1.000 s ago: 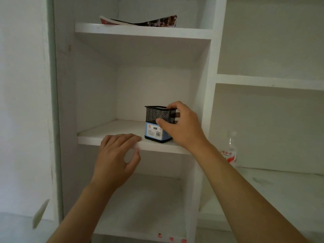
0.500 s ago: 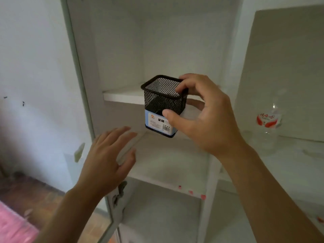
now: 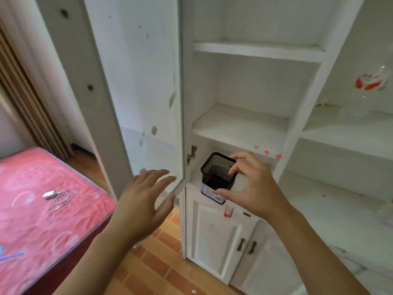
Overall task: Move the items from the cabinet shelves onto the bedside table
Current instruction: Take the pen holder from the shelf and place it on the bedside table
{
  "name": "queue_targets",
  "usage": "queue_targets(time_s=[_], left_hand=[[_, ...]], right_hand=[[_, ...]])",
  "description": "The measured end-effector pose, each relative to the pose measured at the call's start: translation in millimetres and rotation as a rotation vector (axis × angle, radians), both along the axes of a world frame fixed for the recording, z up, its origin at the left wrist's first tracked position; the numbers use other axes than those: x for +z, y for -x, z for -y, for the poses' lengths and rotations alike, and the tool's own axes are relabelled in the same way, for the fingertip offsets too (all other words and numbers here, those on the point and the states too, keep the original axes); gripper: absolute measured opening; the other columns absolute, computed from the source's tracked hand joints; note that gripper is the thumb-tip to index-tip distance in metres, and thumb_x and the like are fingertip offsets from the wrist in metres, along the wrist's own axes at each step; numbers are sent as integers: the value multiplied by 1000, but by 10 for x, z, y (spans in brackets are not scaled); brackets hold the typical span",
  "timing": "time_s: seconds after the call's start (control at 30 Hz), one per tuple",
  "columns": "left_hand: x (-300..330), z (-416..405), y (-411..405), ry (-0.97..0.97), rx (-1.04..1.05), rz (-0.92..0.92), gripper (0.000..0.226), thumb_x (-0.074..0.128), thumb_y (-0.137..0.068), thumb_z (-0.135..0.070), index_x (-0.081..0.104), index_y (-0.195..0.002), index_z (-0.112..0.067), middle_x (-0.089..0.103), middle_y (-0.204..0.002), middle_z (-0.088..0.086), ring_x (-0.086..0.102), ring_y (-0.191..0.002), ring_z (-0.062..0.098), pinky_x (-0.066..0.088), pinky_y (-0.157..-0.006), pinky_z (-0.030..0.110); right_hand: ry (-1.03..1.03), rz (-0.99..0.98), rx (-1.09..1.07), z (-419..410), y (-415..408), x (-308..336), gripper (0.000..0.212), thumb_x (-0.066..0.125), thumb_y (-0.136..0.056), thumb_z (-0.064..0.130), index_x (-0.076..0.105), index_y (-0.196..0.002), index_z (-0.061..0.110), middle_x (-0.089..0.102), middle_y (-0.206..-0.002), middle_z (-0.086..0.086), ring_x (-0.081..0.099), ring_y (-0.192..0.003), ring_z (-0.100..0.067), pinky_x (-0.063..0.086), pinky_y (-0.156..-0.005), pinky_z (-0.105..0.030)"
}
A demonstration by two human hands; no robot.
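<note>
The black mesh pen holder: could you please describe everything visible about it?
The black mesh pen holder is a small square cup of what looks like metal mesh, open at the top and seemingly empty, with a blue-and-white label around its base. It is tilted, held in the air before the cabinet, pinched by the right hand.

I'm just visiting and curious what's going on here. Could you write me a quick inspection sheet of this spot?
Surface: bedside table not in view; white cabinet shelves bare where visible.
Job's things: black mesh pen holder, off the shelf; blurred clear bottle in the right compartment.
Clutter: nothing seen.
Hands: right hand grips the pen holder; left hand open, empty.
Cables: white charger with coiled cable on the pink mattress.
Surroundings: open cabinet door, brick-pattern floor.
</note>
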State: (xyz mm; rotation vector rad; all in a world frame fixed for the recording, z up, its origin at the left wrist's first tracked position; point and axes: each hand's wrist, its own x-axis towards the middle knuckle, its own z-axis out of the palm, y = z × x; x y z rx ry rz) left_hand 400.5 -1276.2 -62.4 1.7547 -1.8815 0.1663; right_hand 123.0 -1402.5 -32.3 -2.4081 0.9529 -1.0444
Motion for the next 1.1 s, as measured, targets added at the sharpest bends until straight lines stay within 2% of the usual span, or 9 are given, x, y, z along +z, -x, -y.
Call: queue_targets(time_s=[0.07, 0.17, 0.33, 0.43, 0.67, 0.77, 0.9, 1.0, 1.1], left_hand=[[-191, -436, -97, -31, 5, -18, 41, 54, -98, -44, 65, -134, -28, 61, -140, -8, 55, -130, 18, 46, -106, 44], [-439, -1115, -281, -89, 41, -34, 40, 51, -99, -45, 65, -133, -28, 61, -138, -7, 55, -128, 20, 47, -104, 47], [-701, -2267, -590, -126, 161, -43, 40, 51, -98, -45, 68, -129, -28, 64, -134, -6, 58, -125, 23, 49, -102, 47], [-806, -2940, -806, -162, 281, -50, 40, 52, -96, -46, 68, -129, -29, 65, -132, -6, 58, -124, 23, 49, -99, 46], [-935, -4238, -1252, -175, 586, -79, 43, 52, -96, -46, 70, -127, -23, 66, -130, -2, 61, -119, 26, 50, -99, 49], [-955, -4686, -1351, -161, 722, -103, 44, 52, -95, -45, 71, -126, -21, 67, -129, -1, 61, -119, 26, 50, -99, 48], [-1010, -5179, -1476, -150, 884, -138, 44, 50, -95, -46, 73, -124, -21, 68, -128, -2, 61, -120, 22, 48, -101, 43], [-1046, -5451, -1612, -151, 1004, -180, 43, 51, -94, -47, 72, -125, -25, 66, -130, -7, 57, -125, 15, 46, -104, 39], [-1074, -5652, -1788, -165, 1108, -191, 43, 51, -95, -47, 70, -127, -26, 64, -132, -9, 54, -127, 12, 45, -107, 38]], right_hand=[[-31, -32, 35, -370, -93, -225, 44, 93, -69, 43, 58, -91, 27, 49, -131, 18, 61, -112, -7, 61, -83, -38], [-17, -135, 83, -901, -290, -564, 44, 91, -70, 45, 57, -91, 28, 48, -133, 17, 59, -110, -4, 55, -86, -30], [3, -290, 232, -1603, -720, -1075, 40, 88, -73, 39, 57, -92, 21, 54, -137, 7, 60, -115, -14, 55, -90, -32], [1, -339, 342, -1951, -1064, -1281, 39, 86, -72, 37, 54, -87, 21, 61, -127, 1, 62, -109, -19, 56, -85, -37], [53, -357, 591, -2633, -2173, -1382, 41, 83, -70, 48, 52, -86, 25, 62, -122, 8, 61, -105, -17, 54, -79, -33], [68, -356, 720, -2902, -2729, -1372, 41, 85, -71, 49, 56, -86, 24, 63, -127, 7, 59, -115, -15, 53, -87, -30], [71, -324, 895, -3252, -3444, -1383, 39, 90, -69, 40, 63, -88, 19, 63, -129, 7, 54, -121, -12, 40, -98, -13], [39, -310, 1025, -3479, -3975, -1431, 38, 87, -70, 36, 59, -89, 19, 62, -124, 8, 56, -115, -17, 47, -95, -27], [6, -316, 1126, -3657, -4508, -1519, 37, 87, -70, 33, 58, -89, 19, 62, -129, 4, 55, -117, -20, 47, -97, -33]])
